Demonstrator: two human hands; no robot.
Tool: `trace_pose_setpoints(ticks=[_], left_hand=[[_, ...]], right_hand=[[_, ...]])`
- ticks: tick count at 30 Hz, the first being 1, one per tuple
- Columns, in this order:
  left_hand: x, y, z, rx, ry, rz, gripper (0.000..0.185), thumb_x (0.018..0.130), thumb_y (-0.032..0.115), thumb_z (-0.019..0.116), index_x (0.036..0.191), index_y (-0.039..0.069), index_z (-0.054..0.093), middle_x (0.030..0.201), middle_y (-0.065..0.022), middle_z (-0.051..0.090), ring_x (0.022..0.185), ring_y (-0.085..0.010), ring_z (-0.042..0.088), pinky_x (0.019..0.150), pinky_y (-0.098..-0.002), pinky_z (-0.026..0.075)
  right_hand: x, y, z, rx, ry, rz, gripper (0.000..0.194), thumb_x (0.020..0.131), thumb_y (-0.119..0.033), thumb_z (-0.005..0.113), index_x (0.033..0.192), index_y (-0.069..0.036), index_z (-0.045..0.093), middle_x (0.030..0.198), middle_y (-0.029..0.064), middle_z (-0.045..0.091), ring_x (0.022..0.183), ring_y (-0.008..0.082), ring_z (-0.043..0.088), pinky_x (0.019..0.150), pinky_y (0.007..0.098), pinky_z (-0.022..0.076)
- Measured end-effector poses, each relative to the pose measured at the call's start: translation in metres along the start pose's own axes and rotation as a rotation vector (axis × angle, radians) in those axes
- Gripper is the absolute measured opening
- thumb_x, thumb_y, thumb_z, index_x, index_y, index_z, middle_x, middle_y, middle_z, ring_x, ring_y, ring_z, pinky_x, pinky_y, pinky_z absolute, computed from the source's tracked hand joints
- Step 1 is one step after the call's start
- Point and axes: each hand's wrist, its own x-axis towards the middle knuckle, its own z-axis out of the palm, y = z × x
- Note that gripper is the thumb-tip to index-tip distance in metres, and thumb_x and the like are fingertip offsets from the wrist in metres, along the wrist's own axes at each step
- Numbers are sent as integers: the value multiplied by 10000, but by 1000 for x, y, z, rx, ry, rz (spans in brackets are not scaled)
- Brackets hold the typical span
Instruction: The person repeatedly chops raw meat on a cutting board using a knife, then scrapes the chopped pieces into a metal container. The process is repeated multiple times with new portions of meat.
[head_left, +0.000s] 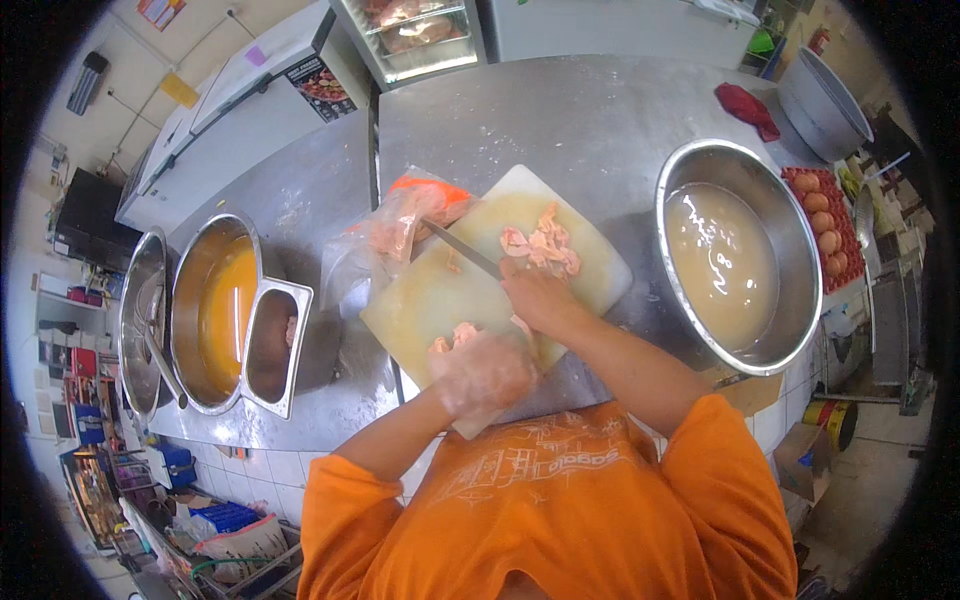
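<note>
A knife (466, 249) is gripped in my right hand (541, 296), its blade angled to the far left over a stained white cutting board (420, 300). Just beyond that hand lies a small heap of raw meat pieces (544, 241), which look like chicken. My left hand (487, 371), in a clear plastic glove and blurred, is low over the board's near side. More raw meat (459, 335) shows at its fingers; whether they close on it is unclear. Against the board's far left edge rests a clear plastic bag (390, 229) with an orange part, its contents partly hidden.
To the right stands a steel basin (664, 225) of cloudy liquid, beside a red tray of eggs (825, 225). Steel bowls (259, 247), one with yellow-orange liquid, and a small steel pan (300, 352) stand left. A red cloth (748, 111) lies near a large pot (821, 105).
</note>
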Motion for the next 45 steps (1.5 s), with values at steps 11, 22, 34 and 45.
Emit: trace_pose_setpoints(ticks=[11,22,34,45], left_hand=[[-69,-38,-106,-78,466,-65,112,724,148,602,821,95,621,782,-102,604,745,-306,583,654,-406,477],[-55,-56,-81,406,677,-4,250,763,252,589,918,55,594,858,-143,594,774,-285,584,679,-403,461],[-47,-8,-203,-1479,854,-108,455,875,277,570,1149,-73,476,1049,-167,562,951,-225,579,828,-358,492],[-9,-19,-71,-517,123,-390,127,770,208,584,832,102,613,712,-70,577,687,-251,572,606,-385,462]], right_hand=[[-40,35,-20,131,220,121,201,920,-195,417,1037,-32,403,845,273,592,828,446,571,720,528,423],[-106,6,-18,99,-121,185,221,895,-181,446,1037,-15,410,845,280,601,825,451,586,718,538,449],[-94,53,-45,-75,126,288,173,886,-152,437,981,-8,430,790,278,604,761,452,596,689,544,459],[-140,5,-72,162,99,268,176,914,-148,410,992,3,370,739,298,585,746,472,573,673,558,430]])
